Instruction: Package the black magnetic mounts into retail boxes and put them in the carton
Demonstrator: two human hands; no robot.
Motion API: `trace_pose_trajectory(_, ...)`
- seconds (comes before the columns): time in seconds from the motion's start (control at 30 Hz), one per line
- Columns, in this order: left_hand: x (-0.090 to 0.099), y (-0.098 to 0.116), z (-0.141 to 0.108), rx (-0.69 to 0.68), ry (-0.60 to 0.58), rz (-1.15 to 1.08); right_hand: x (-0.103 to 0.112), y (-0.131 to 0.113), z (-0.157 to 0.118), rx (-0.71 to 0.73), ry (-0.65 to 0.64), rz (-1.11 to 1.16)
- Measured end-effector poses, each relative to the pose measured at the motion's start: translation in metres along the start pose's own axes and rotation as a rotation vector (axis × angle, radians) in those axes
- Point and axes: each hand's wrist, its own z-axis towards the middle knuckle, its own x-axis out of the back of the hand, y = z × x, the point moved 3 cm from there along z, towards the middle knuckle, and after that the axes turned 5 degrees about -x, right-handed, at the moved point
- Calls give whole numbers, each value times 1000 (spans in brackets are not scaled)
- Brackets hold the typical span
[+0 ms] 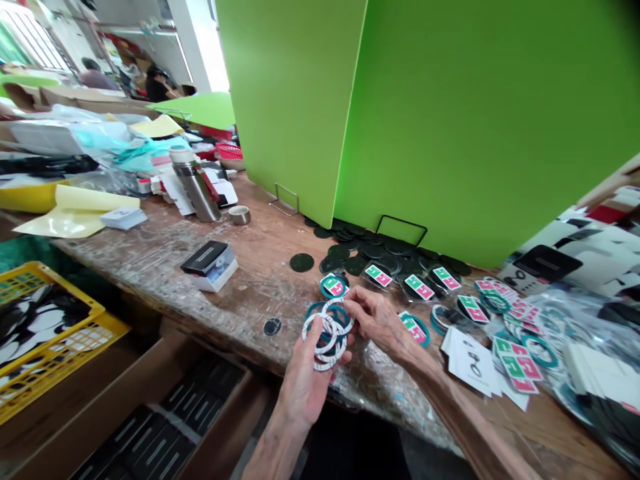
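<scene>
My left hand [303,383] is wrapped round a loose bunch of flat white rings [327,365], with teal ones among them, just above the table's front edge. With thumb and fingertips together, my right hand [377,321] grips one white ring at the right side of the bunch. A teal ring with a green-and-pink card [334,286] lies just beyond the bunch. Right of my right wrist is another teal ring with a similar card [414,329]. Several clear packets with such cards [419,287] lie farther back.
Tall green panels [475,120] on wire stands wall off the back, with black discs [373,250] along their foot. To the left are a small box [209,265], a steel flask [197,190] and a yellow basket [107,327]. An open carton [245,393] sits below the table.
</scene>
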Motion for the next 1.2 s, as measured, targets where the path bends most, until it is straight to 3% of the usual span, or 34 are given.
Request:
trace_pose_trajectory(0.1, -1, -2, 2, 9, 23, 0, 25, 9, 10, 19, 108, -59)
trace_pose_trajectory(0.27, -4, -6, 3, 33, 28, 26, 75, 41, 51, -67, 375, -236)
trace_pose_trajectory(0.37, -11, -9, 2, 53, 17, 48, 83, 44, 61, -79, 463, -319)
trace_pose_trajectory(0.43, -18, -10, 2, 58, 6, 52, 79, 35, 52, -52, 491, -354)
trace_pose_trajectory(0.5, -25, -10, 3, 56, 0, 53, 70, 21, 34, 2, 412, -357)
trace_pose_trajectory(0.6, -34, -11, 6, 33, -33, 49, 52, 7, 4, 45, 83, -201)
trace_pose_trajectory(0.67, -39, -13, 8, 20, -62, 45, 44, 6, -9, 25, -55, -61)
trace_pose_trajectory(0.8, -47, -18, 7, 30, -93, 59, 44, 12, -18, -50, -50, 103)
trace_pose_trajectory(0.93, -55, -19, 4, 36, -117, 81, 69, 22, -14, -35, 70, 117)
trace_pose_trajectory(1.1, -64, -22, 5, 68, -93, 90, 130, 60, 3, -74, 436, -230)
trace_pose_trajectory(1.2, -71, -27, 6, 91, -103, 101, 148, 80, 10, -113, 537, -342)
